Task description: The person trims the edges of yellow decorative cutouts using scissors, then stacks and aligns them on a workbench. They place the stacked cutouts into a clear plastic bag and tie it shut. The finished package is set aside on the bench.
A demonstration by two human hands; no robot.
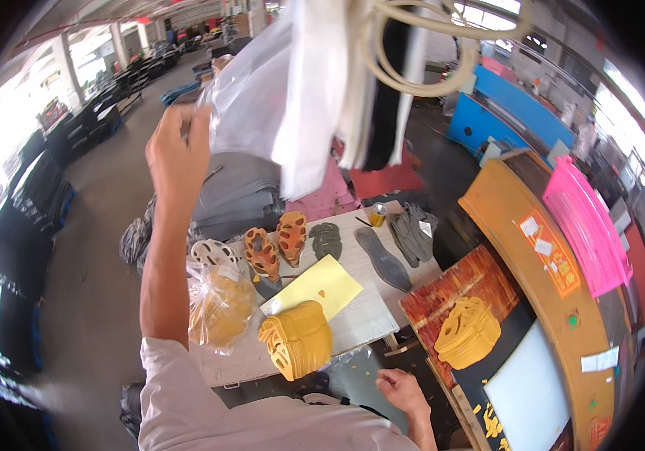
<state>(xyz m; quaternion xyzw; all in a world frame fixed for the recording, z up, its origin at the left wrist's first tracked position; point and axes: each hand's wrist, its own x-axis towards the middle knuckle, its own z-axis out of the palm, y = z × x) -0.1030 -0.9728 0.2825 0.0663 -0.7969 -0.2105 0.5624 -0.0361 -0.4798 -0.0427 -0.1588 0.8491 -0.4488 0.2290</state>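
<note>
My left hand (178,146) is raised high, its fingers pinching the edge of a clear plastic bag (251,94) that hangs with white strips. My right hand (404,391) is low beside the table's front edge, fingers loosely curled, with nothing visible in them. Between the hands, a stack of yellow foam cut-outs (296,340) stands at the table's near edge. To its left lies a clear bag filled with yellow pieces (219,310). A yellow sheet (316,288) lies behind the stack. Another yellow cut-out stack (467,332) rests on a red-brown board, right of my right hand.
On the pale table (364,319) are orange perforated shoe pieces (292,238), a dark sole (383,259), grey shoe parts (413,233) and a small can (377,215). An orange machine (540,225) bounds the right side. Beige rings (420,75) hang overhead. Dark stacks line the left.
</note>
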